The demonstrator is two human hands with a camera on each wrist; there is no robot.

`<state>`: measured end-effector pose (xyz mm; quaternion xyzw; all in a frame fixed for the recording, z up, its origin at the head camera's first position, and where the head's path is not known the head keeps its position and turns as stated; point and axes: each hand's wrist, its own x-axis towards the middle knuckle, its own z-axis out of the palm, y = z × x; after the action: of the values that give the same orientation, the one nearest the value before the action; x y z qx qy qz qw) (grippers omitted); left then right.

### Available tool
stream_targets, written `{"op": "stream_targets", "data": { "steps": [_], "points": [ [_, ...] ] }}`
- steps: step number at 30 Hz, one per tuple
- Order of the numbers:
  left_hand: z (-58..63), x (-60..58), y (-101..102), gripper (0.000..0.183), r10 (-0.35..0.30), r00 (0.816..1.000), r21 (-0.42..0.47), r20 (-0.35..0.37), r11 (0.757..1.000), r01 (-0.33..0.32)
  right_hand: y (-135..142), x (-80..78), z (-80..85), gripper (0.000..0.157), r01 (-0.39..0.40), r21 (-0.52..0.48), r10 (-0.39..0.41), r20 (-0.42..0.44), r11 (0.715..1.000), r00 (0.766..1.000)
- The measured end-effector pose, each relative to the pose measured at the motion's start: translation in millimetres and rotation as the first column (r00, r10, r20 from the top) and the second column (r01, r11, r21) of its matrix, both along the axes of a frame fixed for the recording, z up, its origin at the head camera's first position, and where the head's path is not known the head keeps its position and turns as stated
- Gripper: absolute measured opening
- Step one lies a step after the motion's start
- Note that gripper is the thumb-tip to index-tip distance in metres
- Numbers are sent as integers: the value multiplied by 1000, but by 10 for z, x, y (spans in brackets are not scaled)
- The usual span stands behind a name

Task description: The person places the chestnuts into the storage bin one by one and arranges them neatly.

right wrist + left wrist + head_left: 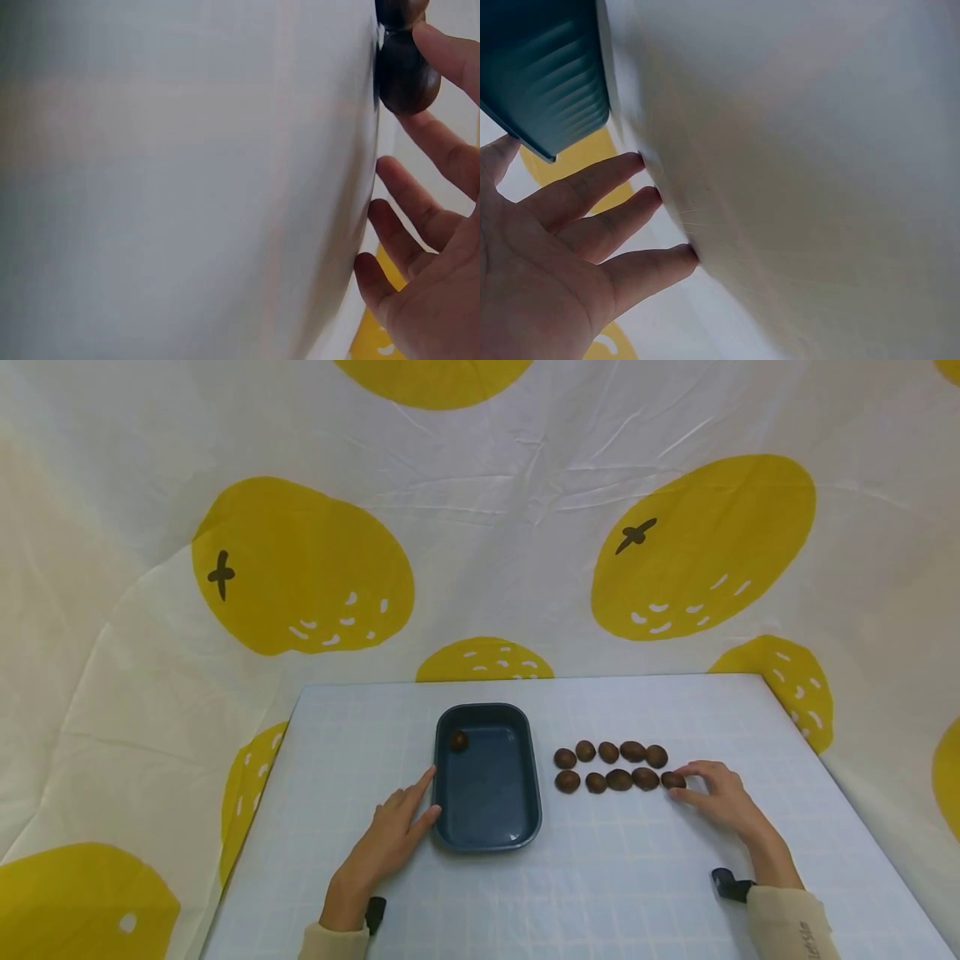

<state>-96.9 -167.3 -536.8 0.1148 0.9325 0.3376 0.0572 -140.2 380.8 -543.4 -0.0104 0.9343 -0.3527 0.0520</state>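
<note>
My right hand (720,797) pinches a dark brown chestnut-like nut (673,780) between thumb and index finger, at the right end of the nearer of two rows. The right wrist view shows this glossy nut (409,75) beside another, with the other fingers spread at the table. Spread out, my left hand (393,831) lies against the left side of a dark blue rectangular tray (487,843). A fingertip touches the tray's rim in the left wrist view, while other fingertips rest on the table. One brown nut (459,741) lies inside the tray, near its far left corner.
Several brown nuts (619,779) form the nearer row to the right of the tray, and a far row (609,752) runs behind it. A pale checked cloth (615,877) covers the table. Behind hangs a white curtain (495,527) with yellow fruit prints.
</note>
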Motion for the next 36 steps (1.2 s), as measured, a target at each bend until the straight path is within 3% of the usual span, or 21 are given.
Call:
{"op": "stream_targets", "data": {
  "steps": [10, 18, 25, 32, 36],
  "points": [
    [26, -1, 11, 64, 2, 1000, 1, 16, 1000, -2, -33, -37, 78, 63, 41, -40, -39, 50, 998, 998],
    [28, 1, 11, 63, -1, 1000, 9, 4, 1000, 1, -243, -82, 254, 63, 37, -97, -36, 11, 995, 999],
    [16, 5, 19, 63, 0, 1000, 5, -19, 1000, 0, -503, -144, 386, 53, -38, -142, 30, -57, 989, 998],
    [15, 4, 20, 63, 6, 1000, -7, -15, 1000, -6, -776, -265, 415, 43, -140, -159, 116, -148, 977, 982],
    [18, 1, 18, 63, 0, 1000, -6, -5, 1000, 0, -948, -317, 424, 41, -165, -180, 139, -152, 970, 979]
  ]
}}
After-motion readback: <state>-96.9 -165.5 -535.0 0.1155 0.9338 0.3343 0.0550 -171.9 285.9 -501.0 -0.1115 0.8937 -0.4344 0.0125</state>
